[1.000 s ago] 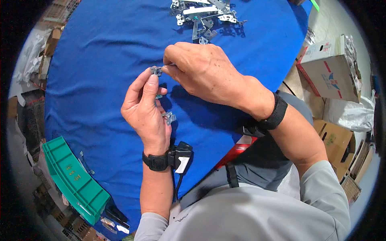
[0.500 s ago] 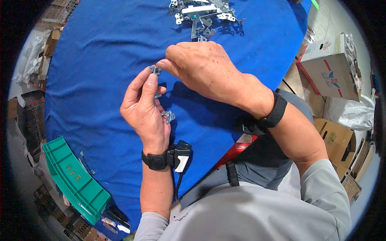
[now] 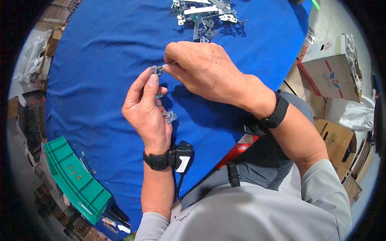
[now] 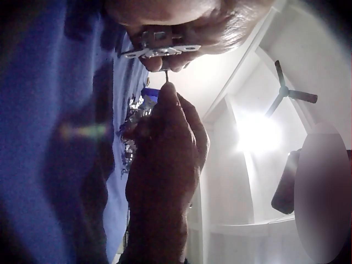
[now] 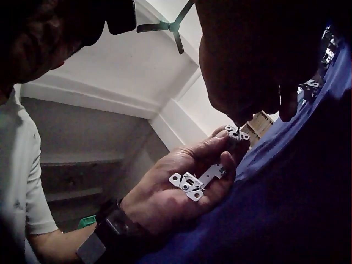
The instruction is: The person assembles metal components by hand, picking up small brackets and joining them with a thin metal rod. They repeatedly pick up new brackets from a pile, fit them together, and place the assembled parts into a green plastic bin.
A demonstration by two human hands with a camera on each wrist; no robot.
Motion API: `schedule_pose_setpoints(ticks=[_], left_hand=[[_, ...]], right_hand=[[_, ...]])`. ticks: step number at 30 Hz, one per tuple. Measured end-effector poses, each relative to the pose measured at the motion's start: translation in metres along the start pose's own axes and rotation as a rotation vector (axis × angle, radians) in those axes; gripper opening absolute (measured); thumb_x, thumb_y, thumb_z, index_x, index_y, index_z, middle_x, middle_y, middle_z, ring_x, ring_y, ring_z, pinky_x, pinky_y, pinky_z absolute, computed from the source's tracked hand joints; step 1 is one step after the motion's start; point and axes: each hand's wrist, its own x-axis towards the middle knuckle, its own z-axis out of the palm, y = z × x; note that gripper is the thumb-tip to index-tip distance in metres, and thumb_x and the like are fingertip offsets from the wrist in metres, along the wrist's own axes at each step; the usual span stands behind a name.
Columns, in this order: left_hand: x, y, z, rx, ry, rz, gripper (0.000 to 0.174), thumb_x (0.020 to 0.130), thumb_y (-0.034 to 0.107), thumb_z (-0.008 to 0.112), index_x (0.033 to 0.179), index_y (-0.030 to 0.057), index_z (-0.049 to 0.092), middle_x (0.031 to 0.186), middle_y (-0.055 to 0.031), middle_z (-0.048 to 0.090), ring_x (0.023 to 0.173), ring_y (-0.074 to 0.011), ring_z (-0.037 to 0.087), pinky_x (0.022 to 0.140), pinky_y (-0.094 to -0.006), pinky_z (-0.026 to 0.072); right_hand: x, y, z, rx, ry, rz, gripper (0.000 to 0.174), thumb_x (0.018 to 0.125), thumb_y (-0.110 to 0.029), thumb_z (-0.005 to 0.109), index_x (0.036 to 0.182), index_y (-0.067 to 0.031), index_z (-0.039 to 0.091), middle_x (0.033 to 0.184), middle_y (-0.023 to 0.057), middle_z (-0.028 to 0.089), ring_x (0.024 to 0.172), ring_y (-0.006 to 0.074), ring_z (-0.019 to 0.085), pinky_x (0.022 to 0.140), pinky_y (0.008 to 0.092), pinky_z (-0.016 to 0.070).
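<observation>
My left hand [image 3: 145,110] pinches a small metal bracket [image 3: 156,71] between thumb and forefinger. In the right wrist view this bracket [image 5: 237,135] shows flat wings with holes. A second bracket [image 5: 190,186] with similar winged ends and a flat strip lies across the left palm, the lower fingers curled about its strip. My right hand [image 3: 213,72] comes in from the right, its thumb and forefinger pinching a thin metal pin [image 4: 166,76]. The pin's far end meets the bracket at the left fingertips.
A heap of metal brackets [image 3: 201,16] lies at the far side of the blue cloth [image 3: 100,64]. A green compartment tray [image 3: 60,160] with several small brass-coloured pieces is at the near left. Cardboard boxes [image 3: 327,72] stand on the floor at right.
The right thumb and forefinger moved in over the bracket half a second ago and have since drawn back slightly right, the pin showing again. The left hand stays nearly still with both brackets.
</observation>
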Motion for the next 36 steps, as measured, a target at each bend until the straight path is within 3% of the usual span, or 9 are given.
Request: schedule_pose_setpoints(ticks=[5, 8, 14, 21, 26, 30, 36], left_hand=[[0.0000, -0.0005, 0.0014, 0.000, -0.017, 0.013, 0.018, 0.091, 0.003, 0.067, 0.109, -0.0004, 0.069, 0.097, -0.0086, 0.072, 0.069, -0.0099, 0.065, 0.060, -0.0204, 0.0541], [0.0009, -0.0015, 0.0004, -0.019, -0.026, 0.013, 0.019, 0.091, 0.003, 0.067, 0.109, -0.0007, 0.069, 0.097, -0.0090, 0.072, 0.070, -0.0099, 0.065, 0.061, -0.0208, 0.0548], [-0.0002, -0.0005, 0.0002, -0.003, -0.034, 0.012, 0.019, 0.091, 0.003, 0.067, 0.110, -0.0011, 0.068, 0.098, -0.0095, 0.072, 0.070, -0.0100, 0.065, 0.060, -0.0202, 0.0546], [-0.0009, 0.0014, 0.0017, -0.026, -0.013, 0.008, 0.019, 0.089, 0.000, 0.068, 0.107, -0.0032, 0.070, 0.096, -0.0105, 0.072, 0.071, -0.0099, 0.065, 0.061, -0.0211, 0.0529], [0.0000, -0.0012, 0.0021, -0.049, -0.016, 0.019, 0.019, 0.089, 0.000, 0.068, 0.107, -0.0034, 0.070, 0.096, -0.0108, 0.072, 0.071, -0.0102, 0.065, 0.060, -0.0213, 0.0531], [0.0004, -0.0009, -0.0008, 0.005, -0.029, 0.009, 0.019, 0.091, 0.002, 0.066, 0.109, -0.0016, 0.068, 0.099, -0.0099, 0.071, 0.071, -0.0110, 0.065, 0.063, -0.0219, 0.0562], [-0.0001, -0.0012, 0.0003, -0.046, -0.041, 0.011, 0.019, 0.089, 0.000, 0.068, 0.108, -0.0031, 0.070, 0.096, -0.0109, 0.072, 0.072, -0.0102, 0.065, 0.061, -0.0217, 0.0533]], right_hand=[[-0.0010, 0.0001, -0.0026, -0.103, -0.131, 0.049, 0.021, 0.090, -0.020, 0.061, 0.082, -0.0025, 0.054, 0.073, 0.0159, 0.064, 0.068, 0.0367, 0.065, 0.055, 0.0463, 0.0513], [-0.0020, -0.0012, -0.0022, 0.011, -0.060, 0.045, 0.021, 0.090, -0.021, 0.062, 0.083, -0.0025, 0.055, 0.071, 0.0152, 0.063, 0.068, 0.0364, 0.066, 0.055, 0.0467, 0.0514], [-0.0013, 0.0018, -0.0031, -0.091, -0.140, 0.020, 0.020, 0.089, -0.020, 0.064, 0.088, -0.0024, 0.054, 0.074, 0.0167, 0.064, 0.071, 0.0372, 0.066, 0.058, 0.0467, 0.0519], [-0.0006, 0.0004, -0.0022, -0.023, -0.065, 0.018, 0.024, 0.092, -0.024, 0.061, 0.084, -0.0027, 0.056, 0.074, 0.0160, 0.064, 0.071, 0.0356, 0.066, 0.057, 0.0451, 0.0524], [-0.0013, 0.0005, -0.0033, -0.122, -0.152, 0.046, 0.022, 0.091, -0.023, 0.062, 0.084, -0.0033, 0.054, 0.075, 0.0159, 0.064, 0.072, 0.0351, 0.067, 0.056, 0.0452, 0.0525], [-0.0011, -0.0004, -0.0031, -0.024, -0.029, 0.014, 0.027, 0.094, -0.027, 0.059, 0.080, -0.0032, 0.056, 0.073, 0.0152, 0.065, 0.070, 0.0344, 0.067, 0.055, 0.0449, 0.0526], [-0.0005, 0.0007, -0.0059, -0.158, -0.227, 0.070, 0.024, 0.092, -0.023, 0.060, 0.083, -0.0020, 0.054, 0.074, 0.0154, 0.065, 0.070, 0.0344, 0.067, 0.055, 0.0451, 0.0524]])
